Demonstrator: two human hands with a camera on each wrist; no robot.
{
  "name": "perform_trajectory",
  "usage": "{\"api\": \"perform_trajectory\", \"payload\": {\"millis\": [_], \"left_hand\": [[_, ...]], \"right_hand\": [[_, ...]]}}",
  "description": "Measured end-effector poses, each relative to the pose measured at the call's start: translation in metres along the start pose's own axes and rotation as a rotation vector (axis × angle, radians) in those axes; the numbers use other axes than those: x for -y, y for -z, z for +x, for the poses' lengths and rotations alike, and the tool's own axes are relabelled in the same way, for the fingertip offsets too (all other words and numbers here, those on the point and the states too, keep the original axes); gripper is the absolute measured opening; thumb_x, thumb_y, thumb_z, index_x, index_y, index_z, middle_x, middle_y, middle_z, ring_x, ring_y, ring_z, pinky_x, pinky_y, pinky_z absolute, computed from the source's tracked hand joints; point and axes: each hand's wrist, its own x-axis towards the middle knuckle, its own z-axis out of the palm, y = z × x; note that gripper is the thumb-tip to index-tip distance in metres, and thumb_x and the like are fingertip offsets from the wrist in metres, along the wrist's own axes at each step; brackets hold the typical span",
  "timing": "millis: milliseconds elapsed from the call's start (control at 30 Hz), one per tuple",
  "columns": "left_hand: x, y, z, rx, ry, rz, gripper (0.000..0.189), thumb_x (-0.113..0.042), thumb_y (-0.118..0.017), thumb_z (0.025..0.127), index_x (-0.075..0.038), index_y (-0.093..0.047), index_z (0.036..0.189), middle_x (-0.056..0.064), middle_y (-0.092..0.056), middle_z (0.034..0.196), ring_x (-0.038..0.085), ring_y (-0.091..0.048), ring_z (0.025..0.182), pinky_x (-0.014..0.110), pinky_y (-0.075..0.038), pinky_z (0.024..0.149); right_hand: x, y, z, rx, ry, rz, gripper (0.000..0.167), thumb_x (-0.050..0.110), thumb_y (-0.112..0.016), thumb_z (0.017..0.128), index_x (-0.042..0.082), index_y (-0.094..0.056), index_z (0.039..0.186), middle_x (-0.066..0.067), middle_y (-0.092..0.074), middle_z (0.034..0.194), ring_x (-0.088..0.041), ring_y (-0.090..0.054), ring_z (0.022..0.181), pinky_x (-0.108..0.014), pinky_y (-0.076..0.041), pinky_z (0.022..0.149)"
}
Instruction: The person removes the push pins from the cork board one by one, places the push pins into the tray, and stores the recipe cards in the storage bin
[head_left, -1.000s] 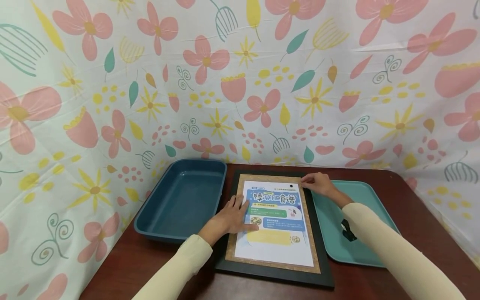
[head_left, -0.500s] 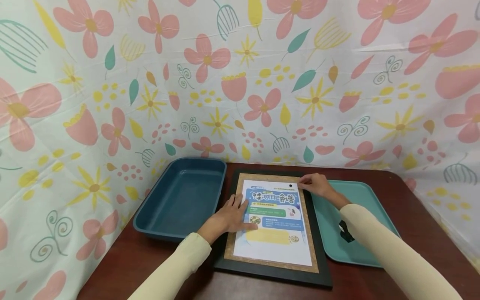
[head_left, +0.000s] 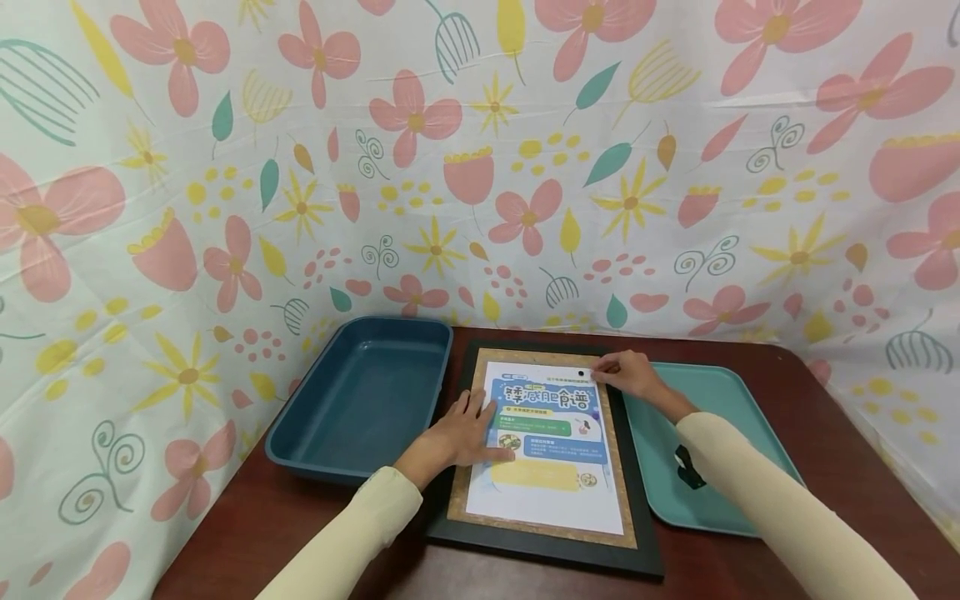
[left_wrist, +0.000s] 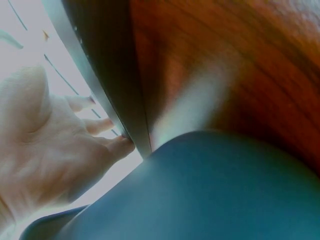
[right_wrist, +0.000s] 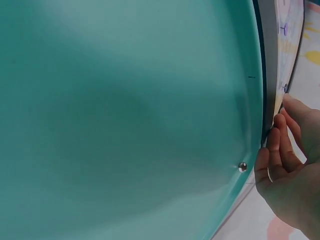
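A printed sheet of paper [head_left: 547, 508] lies on a cork board [head_left: 487, 518] with a wide black frame [head_left: 547, 560]. My left hand [head_left: 461, 429] rests on the sheet's left side, fingers spread; in the left wrist view the left hand [left_wrist: 60, 125] reaches over the frame's edge. A small black dot [head_left: 581, 373], perhaps a pin head, shows near the sheet's upper right corner. My right hand [head_left: 630, 371] has its thumb and bent fingertips at that corner, beside the dot. In the right wrist view the right hand [right_wrist: 295, 165] partly hides whatever lies between its fingertips.
A deep blue tray [head_left: 360, 417] stands left of the board. A shallow teal tray [head_left: 720, 508] lies to its right, under my right forearm. A small shiny round piece [right_wrist: 242, 166] sits near the teal tray's edge. Patterned cloth [head_left: 480, 167] hangs behind the brown table [head_left: 247, 517].
My right hand has shifted slightly left, from the board's edge toward the black dot at the sheet's corner. My left hand has stayed on the sheet.
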Motion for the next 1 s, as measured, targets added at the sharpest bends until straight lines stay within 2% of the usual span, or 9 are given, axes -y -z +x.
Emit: {"api": "perform_trajectory", "payload": {"millis": [200,433,667,767,1000], "left_hand": [[0.001,-0.001,0.001,-0.003,0.0,0.012,0.104,-0.079,-0.05,0.094,-0.014,-0.019,0.168,0.014,-0.009,0.174,0.038,-0.009,0.159,0.048,-0.022,0.126],[0.0,0.0,0.0,0.004,0.005,-0.004,0.104,-0.079,-0.05,0.094,-0.014,-0.018,0.168,0.013,-0.008,0.174,0.038,-0.008,0.159,0.048,-0.021,0.126],[0.0,0.001,0.001,0.009,-0.002,-0.005,0.104,-0.08,-0.048,0.094,-0.016,-0.016,0.169,0.012,-0.007,0.174,0.038,-0.007,0.159,0.047,-0.021,0.126],[0.0,0.0,0.001,0.007,-0.001,0.0,0.104,-0.08,-0.048,0.093,-0.016,-0.016,0.169,0.012,-0.007,0.174,0.038,-0.007,0.16,0.047,-0.021,0.126],[0.0,0.0,0.0,0.011,-0.001,-0.011,0.104,-0.08,-0.049,0.093,-0.016,-0.016,0.169,0.012,-0.007,0.174,0.038,-0.007,0.159,0.047,-0.021,0.126]], "right_hand": [[0.002,-0.005,0.003,0.0,0.014,0.002,0.021,0.017,-0.077,0.096,0.002,-0.08,0.11,-0.01,-0.079,0.098,-0.02,-0.07,0.083,-0.041,-0.058,0.077],[0.003,-0.007,0.005,-0.009,0.039,-0.01,0.024,0.017,-0.077,0.095,0.0,-0.08,0.111,-0.011,-0.079,0.097,-0.02,-0.07,0.08,-0.038,-0.056,0.072],[0.007,-0.01,0.007,-0.011,0.028,0.009,0.021,0.016,-0.077,0.096,0.002,-0.081,0.11,-0.011,-0.079,0.097,-0.016,-0.068,0.075,-0.031,-0.053,0.067],[0.009,-0.012,0.009,-0.006,0.021,0.015,0.022,0.016,-0.077,0.096,0.001,-0.081,0.111,-0.013,-0.079,0.099,-0.017,-0.069,0.075,-0.033,-0.054,0.067],[0.011,-0.017,0.01,-0.004,-0.029,0.012,0.021,0.017,-0.076,0.097,0.003,-0.081,0.112,-0.013,-0.079,0.103,-0.02,-0.07,0.082,-0.043,-0.059,0.077]]}}
